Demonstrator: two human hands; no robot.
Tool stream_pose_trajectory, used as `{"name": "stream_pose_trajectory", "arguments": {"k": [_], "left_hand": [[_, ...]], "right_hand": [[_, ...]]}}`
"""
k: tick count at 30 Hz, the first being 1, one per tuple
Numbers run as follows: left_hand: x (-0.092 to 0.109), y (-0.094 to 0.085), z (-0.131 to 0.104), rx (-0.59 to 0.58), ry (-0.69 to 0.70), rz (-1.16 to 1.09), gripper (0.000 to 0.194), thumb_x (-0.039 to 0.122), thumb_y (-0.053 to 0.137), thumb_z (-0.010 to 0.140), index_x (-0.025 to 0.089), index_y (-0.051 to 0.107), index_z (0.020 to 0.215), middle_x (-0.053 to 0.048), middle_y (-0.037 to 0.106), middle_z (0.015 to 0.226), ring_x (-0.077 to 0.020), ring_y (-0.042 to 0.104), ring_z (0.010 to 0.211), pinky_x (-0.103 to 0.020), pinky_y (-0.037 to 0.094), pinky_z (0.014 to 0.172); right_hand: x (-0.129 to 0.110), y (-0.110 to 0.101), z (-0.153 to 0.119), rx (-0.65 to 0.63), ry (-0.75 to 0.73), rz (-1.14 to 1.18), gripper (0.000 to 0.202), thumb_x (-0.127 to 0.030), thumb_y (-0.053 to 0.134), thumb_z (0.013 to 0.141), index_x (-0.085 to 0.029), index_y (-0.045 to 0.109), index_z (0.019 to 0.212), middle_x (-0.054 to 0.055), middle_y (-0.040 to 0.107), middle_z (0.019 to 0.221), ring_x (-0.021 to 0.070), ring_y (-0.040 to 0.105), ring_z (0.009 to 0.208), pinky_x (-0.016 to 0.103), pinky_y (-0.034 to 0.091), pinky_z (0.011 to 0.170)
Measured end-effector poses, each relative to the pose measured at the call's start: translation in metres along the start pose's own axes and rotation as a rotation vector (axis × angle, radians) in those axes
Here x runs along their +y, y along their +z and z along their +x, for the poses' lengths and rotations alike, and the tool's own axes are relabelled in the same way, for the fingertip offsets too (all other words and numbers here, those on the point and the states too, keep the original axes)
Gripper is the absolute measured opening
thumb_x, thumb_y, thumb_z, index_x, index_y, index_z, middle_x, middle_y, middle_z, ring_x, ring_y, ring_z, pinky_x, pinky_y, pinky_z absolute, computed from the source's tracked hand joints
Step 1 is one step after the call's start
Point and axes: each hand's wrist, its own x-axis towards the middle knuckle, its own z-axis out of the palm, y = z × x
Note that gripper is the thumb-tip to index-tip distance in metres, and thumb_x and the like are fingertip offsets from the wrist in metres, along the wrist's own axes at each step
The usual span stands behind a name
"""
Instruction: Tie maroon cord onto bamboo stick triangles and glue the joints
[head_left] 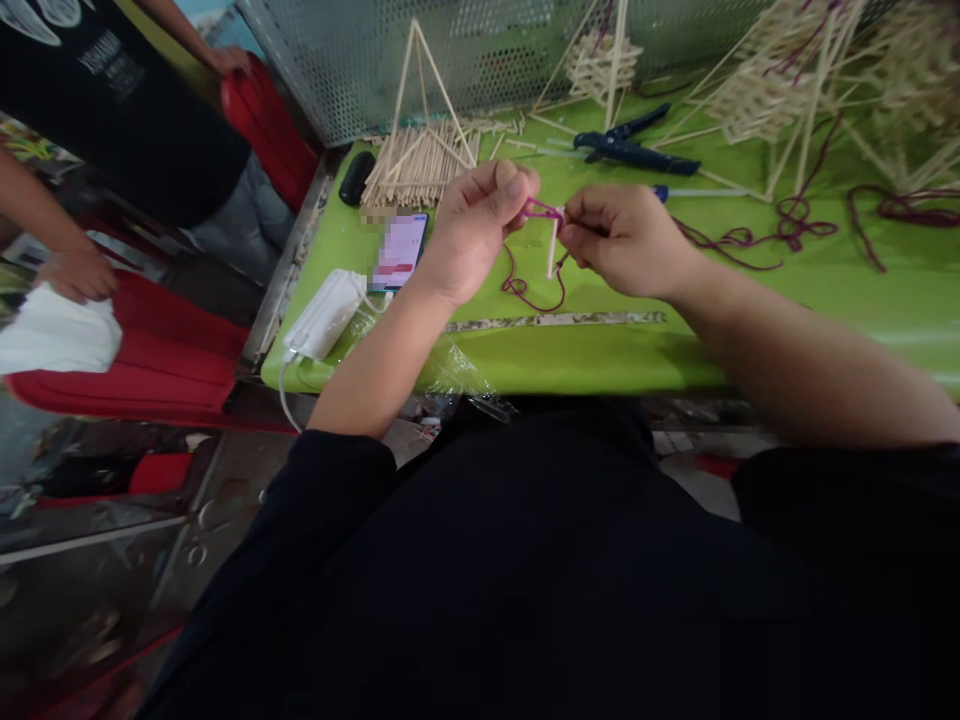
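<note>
Over the green table (600, 360), my left hand (480, 225) pinches a loop of purple cord (541, 209) between thumb and fingers. My right hand (626, 240) is closed close by on the same cord, at the top of a short pale wooden stick (553, 250). The stick points downward from the fingertips; whether the right fingers grip it too is hard to see. The cord's loose tail (525, 290) curls on the table below. Behind my left hand lies a pile of thin sticks (420, 165), with a stick pyramid frame (415, 75) standing on it.
Dark pliers (630, 145) lie beyond my right hand, near finished stick structures (772, 95) and coils of purple cord (795, 220). A phone (405, 250) and a white power bank (326, 315) sit at left. A person (127, 120) stands beside red chairs (172, 340).
</note>
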Motion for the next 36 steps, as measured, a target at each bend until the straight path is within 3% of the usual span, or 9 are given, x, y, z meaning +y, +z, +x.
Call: {"name": "stream_pose_trajectory", "arguments": {"k": [6, 10, 14, 17, 21, 26, 29, 32, 36], "left_hand": [[0.001, -0.001, 0.000, -0.035, 0.051, 0.043, 0.022, 0.037, 0.078, 0.108, 0.021, 0.067, 0.118, 0.000, 0.067, 0.101, -0.0236, 0.082, 0.127, -0.042, 0.062, 0.116], [0.001, -0.001, 0.001, -0.111, 0.188, 0.093, 0.022, 0.023, 0.059, 0.115, 0.027, 0.066, 0.135, 0.004, 0.066, 0.095, -0.0124, 0.083, 0.106, -0.031, 0.063, 0.103], [-0.001, -0.003, 0.003, -0.083, 0.184, 0.037, 0.015, 0.021, 0.067, 0.108, 0.029, 0.069, 0.121, 0.002, 0.071, 0.104, -0.0104, 0.078, 0.089, -0.027, 0.061, 0.086], [-0.007, -0.006, 0.008, -0.039, 0.161, 0.087, 0.012, 0.030, 0.075, 0.104, 0.027, 0.073, 0.116, -0.003, 0.076, 0.118, -0.0155, 0.079, 0.098, -0.033, 0.061, 0.086], [-0.014, -0.009, 0.012, -0.131, 0.236, 0.234, 0.041, 0.059, 0.080, 0.100, 0.041, 0.075, 0.137, -0.002, 0.085, 0.120, -0.0214, 0.076, 0.100, -0.042, 0.064, 0.089], [-0.014, -0.006, 0.010, -0.244, 0.356, 0.472, 0.071, 0.090, 0.053, 0.101, 0.040, 0.071, 0.148, -0.005, 0.088, 0.122, -0.0235, 0.075, 0.106, -0.050, 0.066, 0.104], [-0.016, -0.006, 0.011, -0.245, 0.372, 0.539, 0.080, 0.095, 0.044, 0.100, 0.042, 0.065, 0.156, -0.007, 0.086, 0.125, -0.0253, 0.074, 0.108, -0.053, 0.065, 0.104], [-0.023, -0.007, 0.015, -0.161, 0.425, 0.559, 0.078, 0.098, 0.042, 0.097, 0.049, 0.062, 0.154, -0.005, 0.083, 0.125, -0.0251, 0.074, 0.106, -0.053, 0.065, 0.099], [-0.032, -0.012, 0.021, -0.056, 0.501, 0.637, 0.076, 0.097, 0.042, 0.099, 0.037, 0.071, 0.135, -0.008, 0.074, 0.131, -0.0226, 0.074, 0.105, -0.047, 0.064, 0.092]], "right_hand": [[-0.001, 0.000, -0.001, 0.003, 0.004, 0.067, 0.032, -0.046, 0.100, 0.091, -0.033, 0.071, 0.090, 0.001, 0.062, 0.069, 0.0227, 0.053, 0.076, 0.043, 0.055, 0.075], [-0.002, 0.000, -0.002, 0.015, -0.013, 0.087, 0.034, -0.046, 0.101, 0.088, -0.035, 0.070, 0.091, 0.000, 0.063, 0.068, 0.0249, 0.057, 0.077, 0.043, 0.055, 0.071], [0.001, 0.000, -0.002, 0.002, -0.079, -0.014, 0.030, -0.052, 0.096, 0.095, -0.035, 0.072, 0.089, 0.000, 0.063, 0.069, 0.0221, 0.048, 0.072, 0.041, 0.054, 0.068], [0.004, -0.001, 0.000, -0.029, -0.097, -0.046, 0.032, -0.056, 0.092, 0.100, -0.033, 0.071, 0.090, 0.000, 0.063, 0.069, 0.0207, 0.043, 0.070, 0.039, 0.051, 0.066], [0.005, -0.001, 0.003, -0.043, -0.111, -0.085, 0.037, -0.061, 0.091, 0.099, -0.031, 0.070, 0.092, 0.001, 0.065, 0.070, 0.0208, 0.046, 0.066, 0.039, 0.044, 0.060], [-0.001, 0.000, 0.002, -0.068, -0.119, -0.157, 0.041, -0.062, 0.090, 0.098, -0.029, 0.067, 0.089, 0.002, 0.066, 0.070, 0.0213, 0.050, 0.064, 0.041, 0.040, 0.060], [-0.004, 0.001, 0.002, -0.072, -0.128, -0.169, 0.039, -0.060, 0.089, 0.098, -0.029, 0.067, 0.088, 0.002, 0.066, 0.071, 0.0205, 0.049, 0.064, 0.041, 0.042, 0.061], [-0.004, 0.002, 0.002, -0.064, -0.117, -0.165, 0.041, -0.059, 0.091, 0.098, -0.028, 0.066, 0.086, 0.002, 0.065, 0.069, 0.0198, 0.049, 0.063, 0.041, 0.045, 0.064], [-0.004, 0.001, 0.003, -0.029, -0.126, -0.197, 0.048, -0.065, 0.089, 0.099, -0.029, 0.063, 0.080, 0.001, 0.058, 0.067, 0.0204, 0.047, 0.066, 0.045, 0.052, 0.073]]}}
